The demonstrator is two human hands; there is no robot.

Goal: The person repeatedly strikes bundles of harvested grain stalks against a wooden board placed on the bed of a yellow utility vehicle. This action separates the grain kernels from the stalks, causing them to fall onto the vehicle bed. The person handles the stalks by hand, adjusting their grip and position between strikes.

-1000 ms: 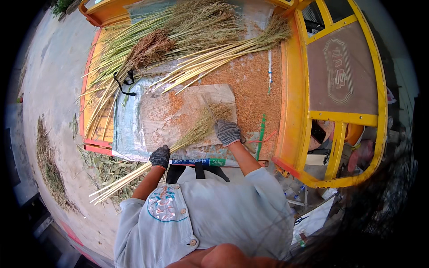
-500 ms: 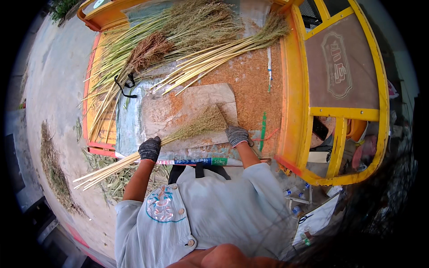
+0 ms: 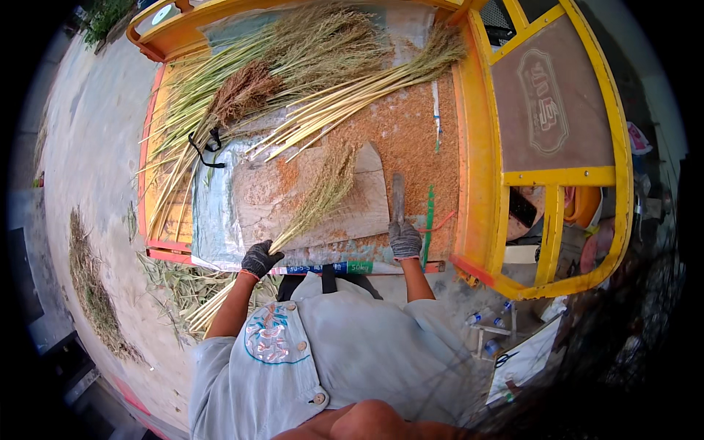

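Note:
Gloved in dark grey, my left hand [image 3: 260, 259] is closed round a small bundle of broomcorn stalks [image 3: 320, 196]. Its seed heads fan out over a flat board [image 3: 367, 199], while the pale stalk ends stick out below the hand, past the near edge. My right hand [image 3: 405, 240], also gloved, grips the handle end of a long, narrow, flat metal blade [image 3: 397, 196]. The blade points away from me, just right of the board and apart from the stalks.
A large heap of broomcorn [image 3: 323, 44] lies at the back left, with a reddish head [image 3: 248, 92] and a black strap [image 3: 207, 150]. Reddish seeds [image 3: 411, 125] cover the bed's right side. A yellow metal frame [image 3: 506, 220] rises at the right. Cut leaves [image 3: 172, 290] lie on the ground.
The seed heads have swung from pointing right to pointing away from me. My right hand has moved nearer and slightly right, so the blade is now beside the board, clear of the heads.

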